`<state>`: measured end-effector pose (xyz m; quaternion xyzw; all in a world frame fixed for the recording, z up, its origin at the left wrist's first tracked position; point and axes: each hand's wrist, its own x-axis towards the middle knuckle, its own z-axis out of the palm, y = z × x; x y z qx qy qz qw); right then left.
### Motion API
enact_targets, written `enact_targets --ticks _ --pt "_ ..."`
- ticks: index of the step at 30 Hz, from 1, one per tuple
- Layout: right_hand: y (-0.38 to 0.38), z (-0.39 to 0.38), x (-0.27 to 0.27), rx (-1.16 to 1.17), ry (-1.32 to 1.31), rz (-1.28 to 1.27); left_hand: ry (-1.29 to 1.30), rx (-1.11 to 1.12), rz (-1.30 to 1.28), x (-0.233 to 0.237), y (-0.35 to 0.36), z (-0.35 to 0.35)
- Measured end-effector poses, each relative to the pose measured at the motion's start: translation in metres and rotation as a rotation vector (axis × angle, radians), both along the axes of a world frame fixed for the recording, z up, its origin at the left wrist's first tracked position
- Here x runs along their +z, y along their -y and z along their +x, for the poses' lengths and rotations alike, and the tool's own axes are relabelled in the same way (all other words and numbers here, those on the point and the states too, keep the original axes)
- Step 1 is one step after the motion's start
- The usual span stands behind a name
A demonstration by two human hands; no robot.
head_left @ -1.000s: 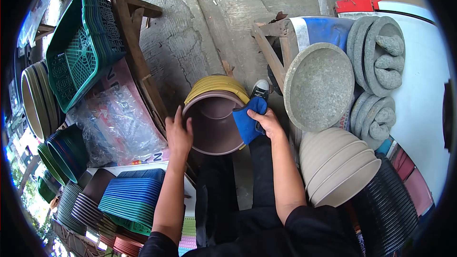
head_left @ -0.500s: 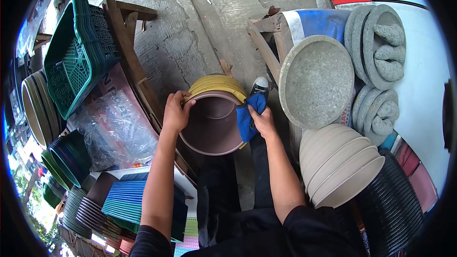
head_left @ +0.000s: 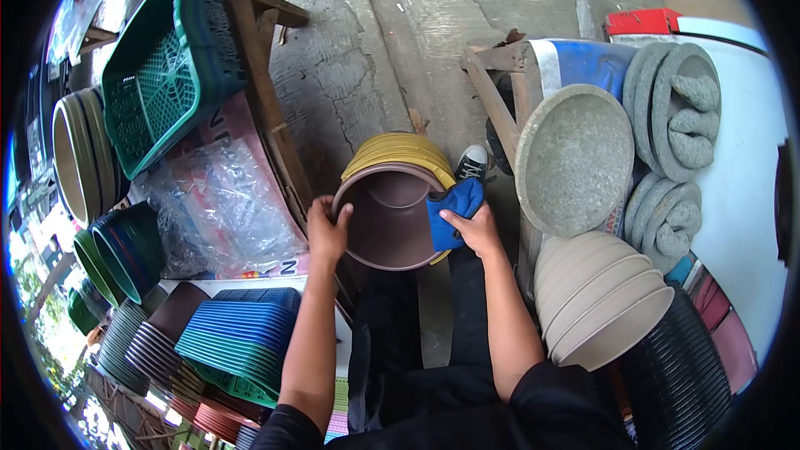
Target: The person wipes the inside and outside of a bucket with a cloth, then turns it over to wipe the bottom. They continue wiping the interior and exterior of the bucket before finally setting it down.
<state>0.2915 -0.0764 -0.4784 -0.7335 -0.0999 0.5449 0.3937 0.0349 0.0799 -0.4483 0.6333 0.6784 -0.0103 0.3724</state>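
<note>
A brown plastic basin [head_left: 379,233] faces up toward me, tilted, on top of several yellow basins [head_left: 396,148] nested behind it. My left hand [head_left: 327,232] grips the brown basin's left rim, thumb inside and fingers around the outer side. On the right side of the same basin, my right hand [head_left: 478,230] holds a blue cloth [head_left: 450,215], its thumb pressing the fabric. The cloth lies over the basin's right rim and part of its inner wall. What supports the stack from below is hidden.
Green plastic baskets [head_left: 158,75] and clear plastic wrapping [head_left: 221,200] are on the left, beside a wooden frame [head_left: 265,92]. To the right stand a large stone bowl [head_left: 575,158], stone mortars [head_left: 685,117] and nested beige pots [head_left: 596,300]. Concrete floor [head_left: 375,42] stretches ahead.
My left hand has slid down along the basin's left rim. My right hand and the cloth remain at the right rim, the cloth bunched differently. The whole view has shifted slightly.
</note>
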Motion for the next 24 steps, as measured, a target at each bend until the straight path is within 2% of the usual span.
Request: enact_targets --ticks 1,3,5,11,13,19,24 --pt "-0.004 0.001 0.005 0.013 -0.002 0.005 0.046 0.096 0.001 0.002 0.011 -0.004" --pt "-0.011 0.006 0.015 0.023 -0.043 -0.117 0.051 0.138 -0.019 0.002 0.023 -0.013" --pt "-0.018 0.009 0.022 0.078 -0.001 -0.104 0.067 0.184 -0.040 -0.001 0.030 -0.018" --pt "-0.013 -0.006 0.021 -0.018 0.082 -0.023 0.235 0.344 -0.057 -0.010 0.038 -0.026" --pt "-0.016 -0.004 0.025 -0.085 -0.048 -0.026 0.271 0.414 -0.180 -0.007 0.036 -0.027" --pt "-0.026 0.002 0.027 -0.021 -0.150 -0.121 0.253 0.287 -0.130 -0.004 0.031 -0.033" --pt "-0.023 0.007 0.036 -0.043 -0.248 -0.091 0.321 0.343 -0.107 0.009 0.035 -0.032"
